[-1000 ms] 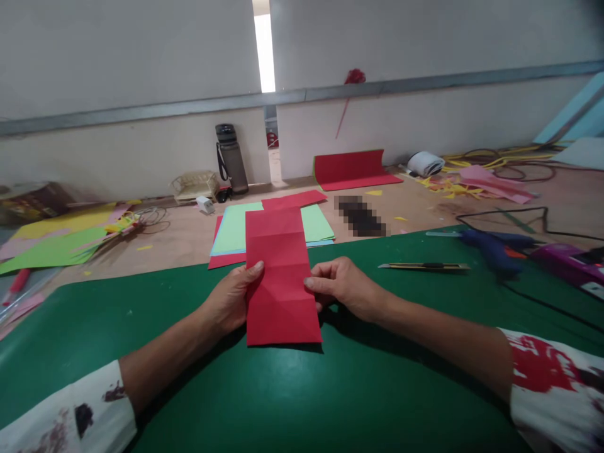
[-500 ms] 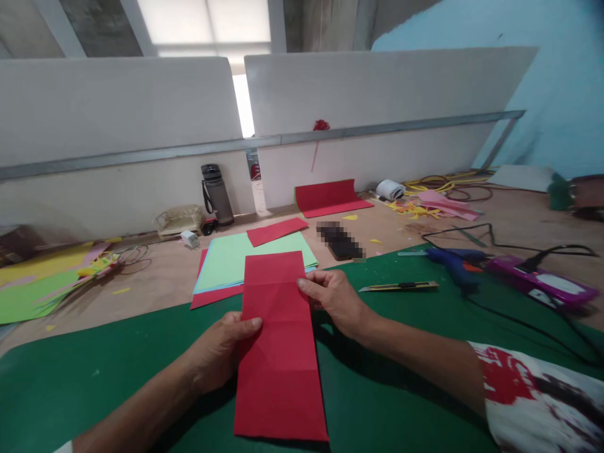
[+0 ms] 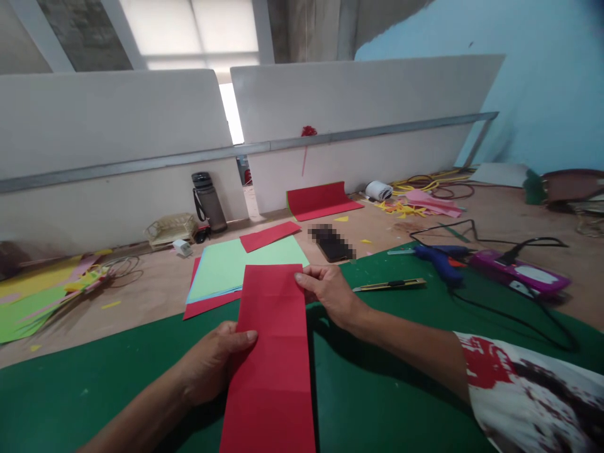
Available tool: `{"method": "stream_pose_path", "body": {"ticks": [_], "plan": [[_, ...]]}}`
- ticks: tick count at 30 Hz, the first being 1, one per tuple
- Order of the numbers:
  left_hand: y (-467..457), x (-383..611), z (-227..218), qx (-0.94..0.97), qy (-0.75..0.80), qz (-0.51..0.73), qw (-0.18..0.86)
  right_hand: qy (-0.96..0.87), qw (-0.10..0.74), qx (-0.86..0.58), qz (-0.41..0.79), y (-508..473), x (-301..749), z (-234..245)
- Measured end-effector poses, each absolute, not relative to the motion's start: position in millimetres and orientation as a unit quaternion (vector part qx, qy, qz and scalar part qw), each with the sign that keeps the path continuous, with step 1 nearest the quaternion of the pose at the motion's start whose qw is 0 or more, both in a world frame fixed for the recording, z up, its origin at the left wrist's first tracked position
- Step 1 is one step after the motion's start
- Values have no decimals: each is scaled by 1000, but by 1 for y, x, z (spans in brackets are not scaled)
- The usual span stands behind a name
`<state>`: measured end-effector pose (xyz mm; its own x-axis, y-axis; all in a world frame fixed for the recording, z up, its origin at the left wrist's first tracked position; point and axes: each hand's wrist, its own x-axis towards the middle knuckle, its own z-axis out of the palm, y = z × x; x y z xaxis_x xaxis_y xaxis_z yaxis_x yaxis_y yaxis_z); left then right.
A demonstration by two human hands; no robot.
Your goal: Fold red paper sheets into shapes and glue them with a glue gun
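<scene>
A long strip of red paper (image 3: pixel 271 365) with several crosswise creases is held up in front of me, its near end cut off by the bottom of the view. My left hand (image 3: pixel 214 362) grips its left edge about midway, thumb on top and fingers hidden beneath. Near the far right corner my right hand (image 3: pixel 330 296) pinches the strip between thumb and fingers. Just beyond the strip lies a stack of light green sheets (image 3: pixel 221 264) with blue and red sheets under it. A smaller red paper piece (image 3: pixel 271 236) rests across that stack.
On the green mat (image 3: pixel 377 390) lie a utility knife (image 3: pixel 394 285), a blue glue gun (image 3: pixel 438 261) and a purple power strip (image 3: pixel 523 274) with black cords. Farther back are a black phone (image 3: pixel 333 245), a dark bottle (image 3: pixel 210 204) and a folded red sheet (image 3: pixel 323 202).
The red paper strip has come nearer to me, so its near end now leaves the view. My right hand has slid closer to its far corner. The camera view has shifted slightly.
</scene>
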<state>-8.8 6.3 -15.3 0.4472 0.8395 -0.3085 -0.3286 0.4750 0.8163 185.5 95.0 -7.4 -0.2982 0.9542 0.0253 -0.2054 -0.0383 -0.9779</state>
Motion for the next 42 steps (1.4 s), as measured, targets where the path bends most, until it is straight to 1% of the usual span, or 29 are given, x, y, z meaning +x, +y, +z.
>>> {"method": "stream_pose_path", "body": {"ticks": [10, 12, 13, 15, 16, 18, 20, 21, 22, 23, 25, 28, 30, 32, 35, 37, 40, 42], "plan": [[6, -7, -14, 362, 394, 356, 766, -501, 472, -364, 627, 101, 187, -6], [6, -8, -8, 380, 432, 348, 740, -501, 470, -364, 629, 101, 188, -5], [7, -9, -3, 398, 465, 347, 710, -501, 470, -366, 628, 101, 188, -5], [5, -16, 10, 474, 550, 348, 594, -501, 470, -372, 624, 102, 189, -4], [3, -21, 17, 538, 586, 344, 499, -500, 470, -377, 622, 104, 189, -4], [-3, -30, 27, 670, 618, 331, 245, -494, 477, -390, 614, 108, 190, -4], [-13, -35, 30, 741, 597, 307, 10, -485, 492, -404, 599, 114, 192, -3], [-19, -35, 28, 758, 581, 287, -74, -481, 500, -412, 591, 118, 194, -3], [-25, -33, 23, 771, 568, 257, -130, -478, 508, -418, 582, 122, 196, -2], [-30, -28, 17, 781, 563, 217, -161, -477, 516, -423, 572, 125, 198, -1], [-37, -15, 3, 794, 576, 107, -164, -479, 531, -430, 551, 129, 203, 3], [-43, 6, -13, 784, 610, -51, -99, -509, 544, -428, 511, 118, 205, 10], [-47, 13, -16, 783, 615, -80, -45, -580, 512, -411, 482, 98, 202, 14], [-54, 13, -14, 795, 604, -59, 2, -666, 413, -391, 483, 74, 195, 16], [-68, 3, -10, 827, 559, -28, 52, -741, 204, -365, 526, 47, 179, 15], [-74, -7, -11, 845, 529, -19, 73, -771, 84, -364, 515, 42, 168, 12], [-74, -22, -15, 868, 486, 4, 102, -793, -42, -389, 467, 47, 155, 11], [-68, -30, -16, 882, 457, 19, 116, -792, -84, -410, 444, 53, 147, 12]]}}
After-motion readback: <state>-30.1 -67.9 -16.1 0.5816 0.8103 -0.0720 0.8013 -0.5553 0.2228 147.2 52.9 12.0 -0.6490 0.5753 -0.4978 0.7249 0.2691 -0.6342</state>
